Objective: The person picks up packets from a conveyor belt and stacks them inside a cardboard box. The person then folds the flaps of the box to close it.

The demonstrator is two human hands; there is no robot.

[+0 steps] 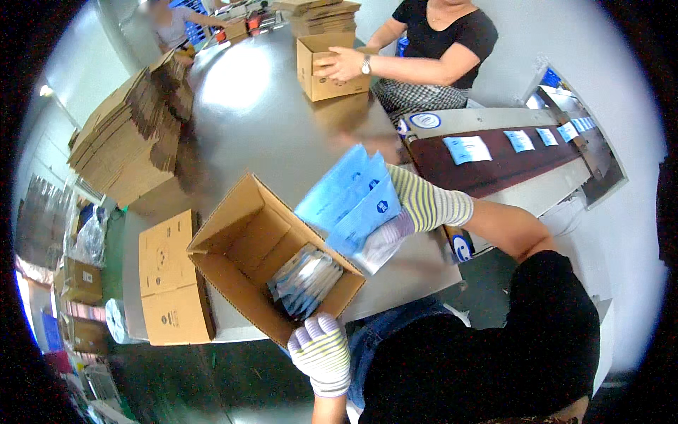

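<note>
Two gloved hands, blue packets (351,200), open carton (240,244)

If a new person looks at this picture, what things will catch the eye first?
The fan of light blue flat packets in the gloved right hand, held over the open brown cardboard box at the centre, which already holds similar packets. The gloved left hand grips the box's near wall. At far left, a tall stack of flattened cardboard boxes lies on the grey metal table.
</note>
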